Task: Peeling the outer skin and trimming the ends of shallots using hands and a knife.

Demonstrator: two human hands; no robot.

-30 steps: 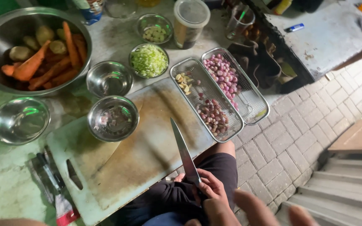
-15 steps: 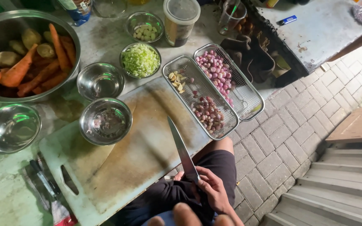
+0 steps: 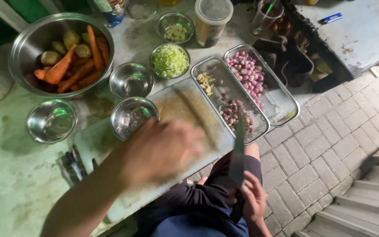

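Note:
My left hand (image 3: 163, 149) hovers blurred over the stained cutting board (image 3: 194, 109), fingers loosely curled with nothing seen in them. My right hand (image 3: 253, 197) grips the handle of a kitchen knife (image 3: 237, 149) near my lap, the blade pointing up toward the mesh trays. A small steel bowl (image 3: 132, 116) sits just beyond my left hand. A mesh tray (image 3: 224, 94) holds garlic cloves and small red shallots, and a second mesh tray (image 3: 266, 85) holds more peeled shallots.
A large steel bowl (image 3: 60, 52) holds carrots and potatoes. Two more small steel bowls (image 3: 51, 120) (image 3: 131, 80) stand on the green counter. A bowl of chopped greens (image 3: 169, 60), a bowl of garlic (image 3: 176, 27) and a plastic container (image 3: 211, 19) stand behind. Paving stones lie to the right.
My left hand has swung in over the cutting board from below. The knife in my right hand has shifted right and stands more upright.

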